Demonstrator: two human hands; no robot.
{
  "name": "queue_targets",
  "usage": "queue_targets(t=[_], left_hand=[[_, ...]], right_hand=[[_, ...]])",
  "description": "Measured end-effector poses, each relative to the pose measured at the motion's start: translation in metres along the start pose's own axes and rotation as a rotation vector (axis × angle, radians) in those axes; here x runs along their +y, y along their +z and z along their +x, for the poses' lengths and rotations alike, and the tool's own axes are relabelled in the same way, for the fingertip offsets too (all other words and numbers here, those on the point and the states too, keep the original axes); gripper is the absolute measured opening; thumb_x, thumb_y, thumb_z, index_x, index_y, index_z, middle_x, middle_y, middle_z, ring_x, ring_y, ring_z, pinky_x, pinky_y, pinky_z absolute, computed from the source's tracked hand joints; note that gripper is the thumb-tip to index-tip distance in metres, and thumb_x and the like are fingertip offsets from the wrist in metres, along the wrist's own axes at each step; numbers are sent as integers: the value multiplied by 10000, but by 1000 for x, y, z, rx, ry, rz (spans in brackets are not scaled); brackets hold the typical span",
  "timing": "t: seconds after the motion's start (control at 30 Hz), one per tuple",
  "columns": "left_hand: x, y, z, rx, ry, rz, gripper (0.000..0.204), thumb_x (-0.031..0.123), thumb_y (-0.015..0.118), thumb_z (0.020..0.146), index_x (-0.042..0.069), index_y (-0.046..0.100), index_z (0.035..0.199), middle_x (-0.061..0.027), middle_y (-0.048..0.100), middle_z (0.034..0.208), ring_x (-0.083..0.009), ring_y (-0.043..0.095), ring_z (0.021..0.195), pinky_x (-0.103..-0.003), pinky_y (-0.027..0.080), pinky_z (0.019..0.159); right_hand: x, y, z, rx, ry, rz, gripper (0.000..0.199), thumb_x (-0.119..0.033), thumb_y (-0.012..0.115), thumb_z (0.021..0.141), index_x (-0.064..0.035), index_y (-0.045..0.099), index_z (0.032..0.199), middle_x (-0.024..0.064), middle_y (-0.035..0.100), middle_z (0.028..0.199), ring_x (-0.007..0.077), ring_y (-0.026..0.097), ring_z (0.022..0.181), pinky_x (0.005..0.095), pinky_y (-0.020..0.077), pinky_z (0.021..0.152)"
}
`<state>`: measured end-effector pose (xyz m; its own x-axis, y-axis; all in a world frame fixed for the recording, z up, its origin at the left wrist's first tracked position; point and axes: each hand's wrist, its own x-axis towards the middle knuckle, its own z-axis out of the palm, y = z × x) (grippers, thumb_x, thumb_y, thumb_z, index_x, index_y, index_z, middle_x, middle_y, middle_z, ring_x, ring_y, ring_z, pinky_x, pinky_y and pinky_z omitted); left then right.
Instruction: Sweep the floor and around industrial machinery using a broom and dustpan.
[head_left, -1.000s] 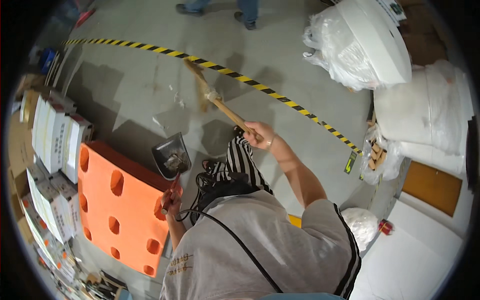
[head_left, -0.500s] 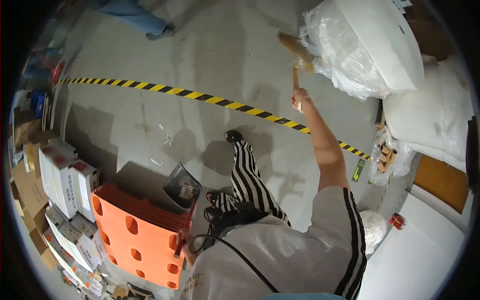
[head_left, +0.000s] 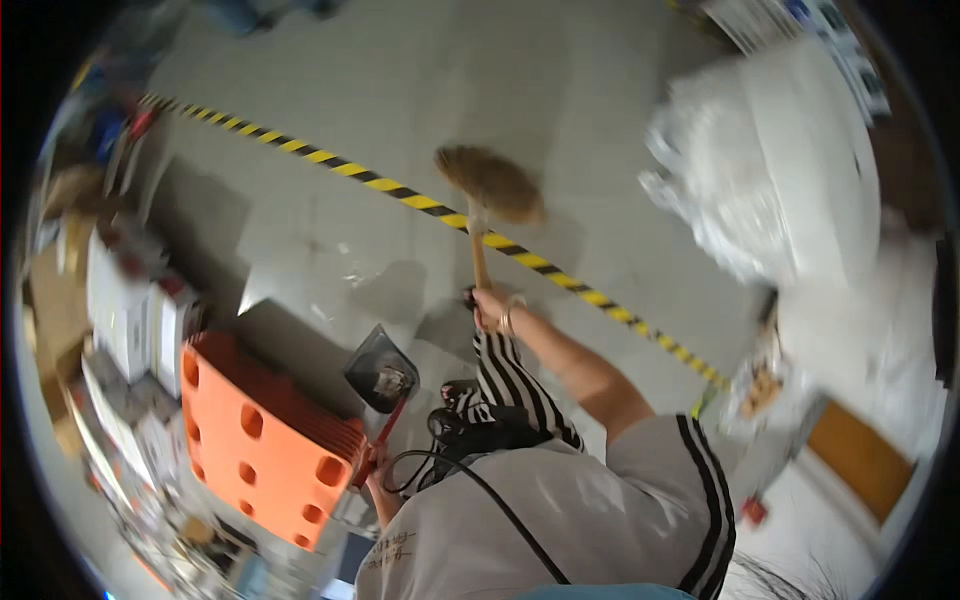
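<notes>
My right hand (head_left: 492, 311) grips the wooden handle of a straw broom (head_left: 495, 185), held out ahead over the grey floor. The broom's tan bristles are smeared by motion beside the striped floor line. Low on the left, my left hand (head_left: 376, 470) is closed round the red handle of a dustpan (head_left: 378, 372), partly hidden by my shirt. Some pale debris (head_left: 391, 382) lies in the dark pan. A few white scraps (head_left: 350, 265) are on the floor ahead of the dustpan.
Yellow-and-black tape (head_left: 400, 193) crosses the floor. Stacked orange plastic panels (head_left: 255, 450) stand at my left, with cartons (head_left: 120, 310) beyond. White plastic-wrapped bundles (head_left: 740, 180) line the right. Another person's legs (head_left: 235, 12) show at the far edge.
My right hand has swung the broom left and nearer to me, away from the wrapped bundles. My left hand still holds the dustpan. The other person's legs have moved toward the top edge.
</notes>
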<state>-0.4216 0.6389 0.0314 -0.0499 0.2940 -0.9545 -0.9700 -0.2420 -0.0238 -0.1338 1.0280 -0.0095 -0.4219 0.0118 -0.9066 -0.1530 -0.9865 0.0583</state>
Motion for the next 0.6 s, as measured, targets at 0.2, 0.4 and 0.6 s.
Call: queue_targets(t=[0.2, 0.4, 0.6], left_hand=[[-37, 24, -34, 107, 102, -295, 182, 118, 466, 721, -58, 448, 765, -23, 370, 514, -102, 306, 373, -210, 201, 323], [-28, -69, -21, -100, 276, -79, 166, 175, 407, 756, 27, 469, 797, -34, 488, 534, -103, 383, 358, -209, 240, 298], [-32, -98, -39, -90, 311, -150, 124, 176, 415, 756, 71, 457, 804, -26, 494, 553, -97, 397, 361, -199, 247, 296]], right_hand=[[70, 82, -8, -162, 82, -173, 229, -248, 475, 775, -99, 405, 616, 12, 448, 513, 113, 449, 385, 237, 402, 353], [105, 149, -29, -240, 231, -298, 168, -173, 509, 745, -76, 416, 645, 39, 456, 555, 106, 455, 435, 194, 395, 378], [125, 191, -74, -82, 146, -675, 179, -209, 495, 796, -91, 400, 699, 16, 447, 577, 100, 438, 434, 198, 389, 376]])
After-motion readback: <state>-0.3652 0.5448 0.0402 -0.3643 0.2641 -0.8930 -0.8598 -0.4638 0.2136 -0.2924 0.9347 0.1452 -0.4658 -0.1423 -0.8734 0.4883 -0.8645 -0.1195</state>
